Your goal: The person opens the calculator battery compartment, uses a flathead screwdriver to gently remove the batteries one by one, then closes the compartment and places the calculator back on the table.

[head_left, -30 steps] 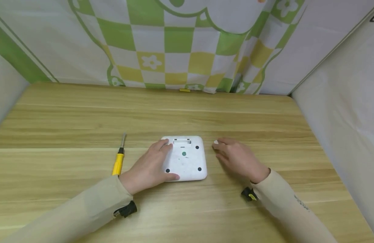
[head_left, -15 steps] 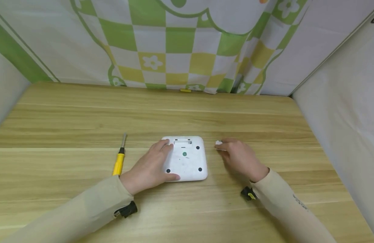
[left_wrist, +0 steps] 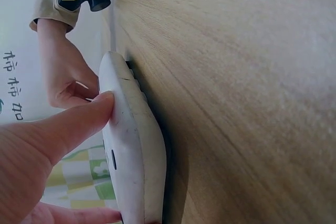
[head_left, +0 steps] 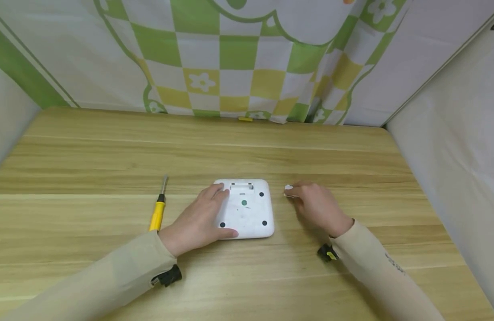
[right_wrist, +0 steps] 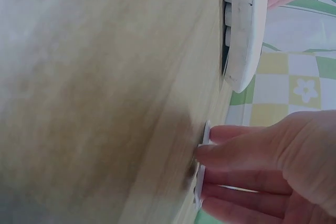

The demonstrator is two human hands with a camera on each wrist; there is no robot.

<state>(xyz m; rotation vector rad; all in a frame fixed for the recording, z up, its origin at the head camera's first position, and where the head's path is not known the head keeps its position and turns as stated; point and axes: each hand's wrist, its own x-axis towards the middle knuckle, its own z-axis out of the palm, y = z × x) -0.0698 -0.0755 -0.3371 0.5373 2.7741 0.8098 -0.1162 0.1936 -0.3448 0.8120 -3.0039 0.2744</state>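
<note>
A white square desk calculator (head_left: 253, 216) lies face down on the wooden table; some keys (right_wrist: 228, 14) show beneath its edge in the right wrist view. Its battery compartment (head_left: 241, 187), near the far edge, is uncovered. My left hand (head_left: 196, 218) holds the calculator at its left side, thumb (left_wrist: 86, 116) on the near edge and two fingertips on the back. Right of the calculator, my right hand (head_left: 317, 207) pinches a small thin white battery cover (head_left: 288, 187), low over the table. The right wrist view shows the cover (right_wrist: 200, 182) edge-on between thumb and fingers.
A yellow-handled screwdriver (head_left: 158, 211) lies left of the calculator, its shaft pointing away from me. A small yellow object (head_left: 245, 119) sits at the table's back edge, below a green and yellow checked curtain (head_left: 236, 53). Pale fabric walls (head_left: 451, 116) flank the table.
My right hand has shifted slightly right and turned its fingers, so more of the battery cover shows. The left hand and the calculator have stayed in place.
</note>
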